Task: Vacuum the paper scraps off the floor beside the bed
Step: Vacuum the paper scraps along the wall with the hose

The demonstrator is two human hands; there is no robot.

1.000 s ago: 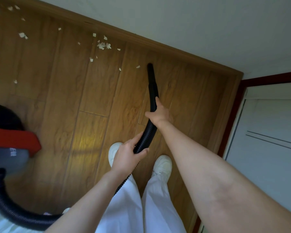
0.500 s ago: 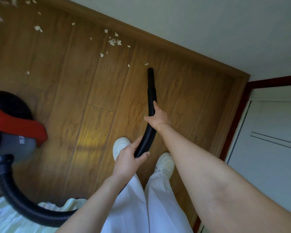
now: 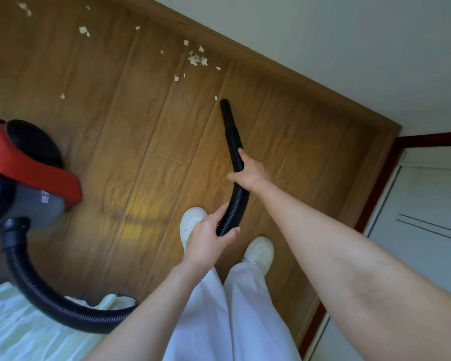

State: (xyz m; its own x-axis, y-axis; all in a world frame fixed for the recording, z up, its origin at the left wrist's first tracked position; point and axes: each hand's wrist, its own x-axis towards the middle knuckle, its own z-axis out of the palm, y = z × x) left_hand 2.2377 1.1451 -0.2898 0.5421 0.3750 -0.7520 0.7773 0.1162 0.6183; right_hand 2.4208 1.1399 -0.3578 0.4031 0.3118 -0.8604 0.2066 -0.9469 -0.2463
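Both hands hold a black ribbed vacuum hose (image 3: 234,149). My right hand (image 3: 250,171) grips it nearer the tip, and my left hand (image 3: 208,237) grips it lower down, above my shoes. The hose's smooth black nozzle (image 3: 225,110) points at the wooden floor, just right of one small paper scrap (image 3: 215,97). Several white paper scraps (image 3: 197,59) lie farther off along the skirting board, and more are scattered toward the top left. The red and grey vacuum body (image 3: 24,175) stands at the left, and its hose loops down past the bed edge.
A pale green bedsheet (image 3: 18,327) fills the bottom left corner. A wooden skirting board (image 3: 271,66) runs under the white wall. A white door (image 3: 432,225) with a dark red frame stands at the right. My white shoes (image 3: 258,252) are on the floor.
The view has swung so the vacuum body and bed show more at the left. The scrap that lay by the nozzle tip is gone, and the tip now sits beside another scrap.
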